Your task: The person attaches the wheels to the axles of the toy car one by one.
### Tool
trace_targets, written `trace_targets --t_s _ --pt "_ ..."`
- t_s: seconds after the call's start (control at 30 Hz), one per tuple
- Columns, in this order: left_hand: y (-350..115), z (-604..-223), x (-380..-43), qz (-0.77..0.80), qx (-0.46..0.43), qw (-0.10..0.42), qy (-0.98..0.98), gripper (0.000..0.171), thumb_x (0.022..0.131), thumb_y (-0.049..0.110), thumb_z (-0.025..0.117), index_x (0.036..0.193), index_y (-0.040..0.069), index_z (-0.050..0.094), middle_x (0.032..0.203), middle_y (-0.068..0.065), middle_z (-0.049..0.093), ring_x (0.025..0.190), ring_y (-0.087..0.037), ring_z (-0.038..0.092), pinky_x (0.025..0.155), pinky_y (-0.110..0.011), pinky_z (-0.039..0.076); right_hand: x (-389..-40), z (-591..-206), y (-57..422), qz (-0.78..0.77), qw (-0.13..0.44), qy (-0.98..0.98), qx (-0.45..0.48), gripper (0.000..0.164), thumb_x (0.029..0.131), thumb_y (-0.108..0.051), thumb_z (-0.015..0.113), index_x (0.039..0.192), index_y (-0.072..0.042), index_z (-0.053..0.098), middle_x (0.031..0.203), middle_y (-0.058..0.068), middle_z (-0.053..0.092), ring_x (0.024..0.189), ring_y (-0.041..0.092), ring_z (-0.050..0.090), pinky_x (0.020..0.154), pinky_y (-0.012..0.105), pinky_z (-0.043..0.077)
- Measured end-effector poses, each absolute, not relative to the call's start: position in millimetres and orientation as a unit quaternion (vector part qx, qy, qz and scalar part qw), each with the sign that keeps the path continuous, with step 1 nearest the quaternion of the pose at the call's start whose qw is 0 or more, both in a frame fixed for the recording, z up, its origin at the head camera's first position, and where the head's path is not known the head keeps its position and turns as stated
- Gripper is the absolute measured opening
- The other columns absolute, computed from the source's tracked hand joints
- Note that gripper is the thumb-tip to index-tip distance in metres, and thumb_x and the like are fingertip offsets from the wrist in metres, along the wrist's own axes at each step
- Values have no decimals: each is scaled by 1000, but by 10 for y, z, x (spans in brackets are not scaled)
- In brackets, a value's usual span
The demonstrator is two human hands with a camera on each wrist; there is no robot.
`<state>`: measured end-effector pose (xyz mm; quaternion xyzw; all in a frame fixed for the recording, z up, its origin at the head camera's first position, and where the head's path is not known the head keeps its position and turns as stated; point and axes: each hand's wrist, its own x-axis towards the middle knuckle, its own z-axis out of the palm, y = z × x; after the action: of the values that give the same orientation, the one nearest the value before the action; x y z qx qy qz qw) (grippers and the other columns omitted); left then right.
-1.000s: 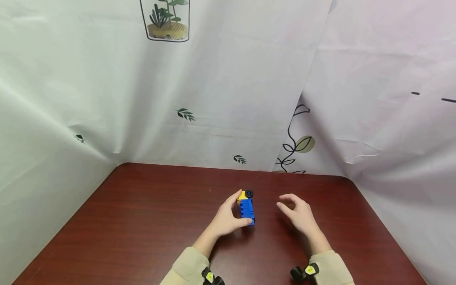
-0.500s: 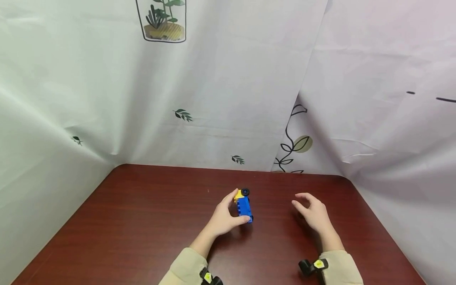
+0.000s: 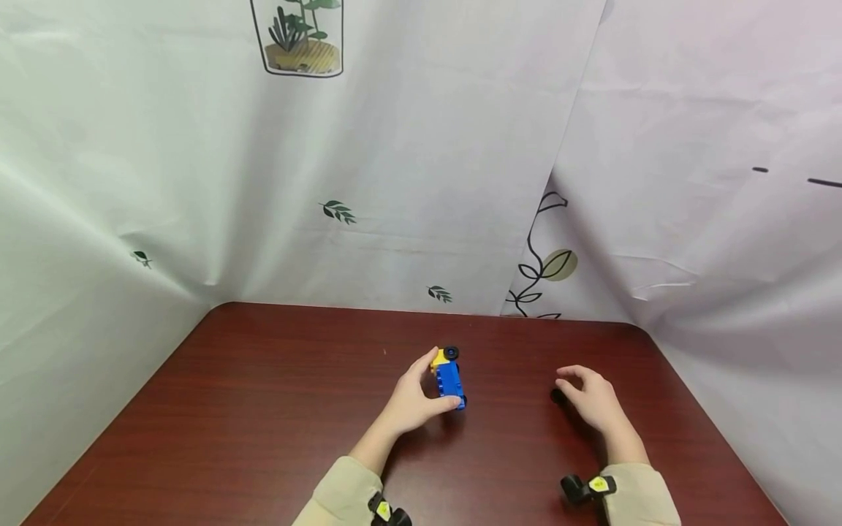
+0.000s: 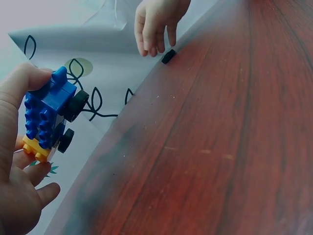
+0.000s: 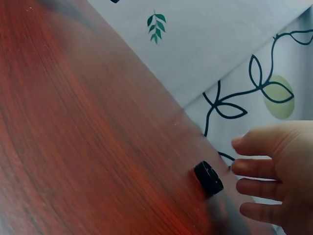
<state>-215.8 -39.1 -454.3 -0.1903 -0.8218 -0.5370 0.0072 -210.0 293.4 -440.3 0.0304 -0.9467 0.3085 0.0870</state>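
Between thumb and fingers, my left hand (image 3: 409,403) holds a small toy car (image 3: 450,380) built of blue and yellow bricks, raised above the table. In the left wrist view the thumb presses the blue end of the car (image 4: 51,100), and fingers touch its yellow end. Black wheels (image 4: 74,105) show along one side. Over the table's right part, my right hand (image 3: 595,402) holds nothing, its fingers loosely bent. A loose black wheel (image 3: 558,396) is by its fingertips; in the right wrist view the wheel (image 5: 209,177) stands on edge, apart from the fingers.
The dark red wooden table (image 3: 263,409) has rounded far corners. A white sheet (image 3: 427,146) printed with plants hangs behind it and at both sides. Each sleeve cuff carries a black wrist camera (image 3: 585,488).
My right hand has moved right and slightly nearer, away from the car. The black wheel now shows beside its fingertips. My left hand keeps hold of the car, nearly still.
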Motion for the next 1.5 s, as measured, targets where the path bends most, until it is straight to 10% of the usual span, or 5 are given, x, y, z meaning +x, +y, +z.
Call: trace_targets --t_s 0.57,1.5 --pt "-392 -4544 -2167 -535 -185 3 -824 91 75 41 77 148 16 31 149 -11 37 131 -33 43 103 -53 41 -2113 -4440 2963 299 11 -954 27 44 79 -25 75 112 3 65 103 16 66 92 26 62 79 42 49" --pt "-380 -4548 -2161 -535 -192 0 -823 91 75 41 76 149 16 29 150 -12 36 132 -33 42 103 -51 41 -2147 -4388 2792 304 58 -951 26 30 82 -18 71 108 -3 66 83 4 61 76 15 52 67 31 43"
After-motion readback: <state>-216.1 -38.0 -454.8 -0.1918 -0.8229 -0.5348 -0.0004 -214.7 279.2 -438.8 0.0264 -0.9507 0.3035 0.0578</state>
